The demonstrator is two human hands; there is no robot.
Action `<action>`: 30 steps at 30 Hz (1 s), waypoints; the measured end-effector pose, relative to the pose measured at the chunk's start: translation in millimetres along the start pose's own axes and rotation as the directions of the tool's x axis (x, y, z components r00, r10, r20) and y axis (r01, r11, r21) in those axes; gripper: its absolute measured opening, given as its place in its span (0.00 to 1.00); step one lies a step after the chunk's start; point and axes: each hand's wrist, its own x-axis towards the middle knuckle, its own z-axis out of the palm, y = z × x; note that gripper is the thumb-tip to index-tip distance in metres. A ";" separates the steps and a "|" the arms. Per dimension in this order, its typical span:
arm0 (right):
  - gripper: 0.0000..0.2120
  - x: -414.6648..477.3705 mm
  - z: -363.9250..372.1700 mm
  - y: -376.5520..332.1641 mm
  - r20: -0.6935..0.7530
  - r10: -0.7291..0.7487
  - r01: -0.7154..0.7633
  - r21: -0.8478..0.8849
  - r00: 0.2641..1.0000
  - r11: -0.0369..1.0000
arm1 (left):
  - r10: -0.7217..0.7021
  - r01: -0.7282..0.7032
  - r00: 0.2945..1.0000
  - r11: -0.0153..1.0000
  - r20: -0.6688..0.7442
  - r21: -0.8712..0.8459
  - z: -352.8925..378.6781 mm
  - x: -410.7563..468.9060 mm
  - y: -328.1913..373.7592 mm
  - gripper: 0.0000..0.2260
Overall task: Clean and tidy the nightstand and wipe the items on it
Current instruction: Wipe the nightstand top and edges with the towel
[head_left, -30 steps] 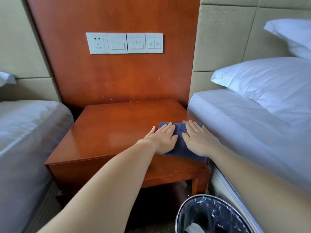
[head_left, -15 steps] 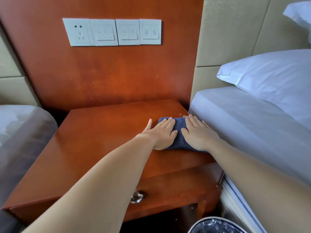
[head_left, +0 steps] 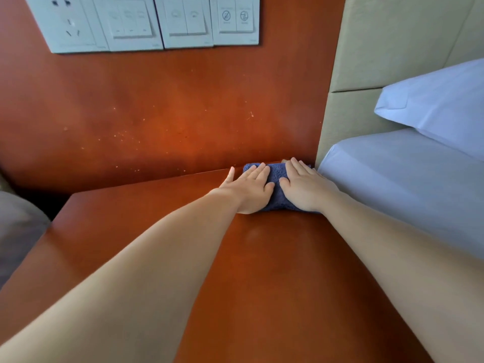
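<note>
A folded dark blue cloth [head_left: 278, 179] lies at the far right corner of the reddish-brown wooden nightstand [head_left: 131, 231], against the back panel. My left hand [head_left: 248, 189] presses flat on the cloth's left half with straight fingers. My right hand [head_left: 305, 187] presses flat on its right half, fingers pointing toward the wall. Most of the cloth is hidden under both palms. Nothing else shows on the nightstand top.
A wooden back panel [head_left: 167, 113] with white specks rises behind the nightstand and carries a row of white switches and a socket [head_left: 146, 22]. A white bed [head_left: 408, 184] with a pillow [head_left: 440, 100] borders the right side; a grey bed edge [head_left: 18, 226] sits left.
Both hands have pushed the cloth from the nightstand's front right area back to the far right corner. The camera has moved in closer and the bin has left the view.
</note>
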 end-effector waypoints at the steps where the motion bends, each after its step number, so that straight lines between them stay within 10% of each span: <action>1: 0.28 7.8 -0.3 -0.4 0.001 0.000 0.000 0.008 1.000 1.000 | -0.002 0.002 1.000 1.000 -0.001 0.000 -1.0 6.3 -3.4 0.25; 30: 0.27 -1.1 -0.4 -8.7 -0.016 -0.030 0.031 0.019 0.999 0.999 | -0.087 0.084 0.995 0.994 -0.045 -0.065 3.3 -7.1 -0.2 0.25</action>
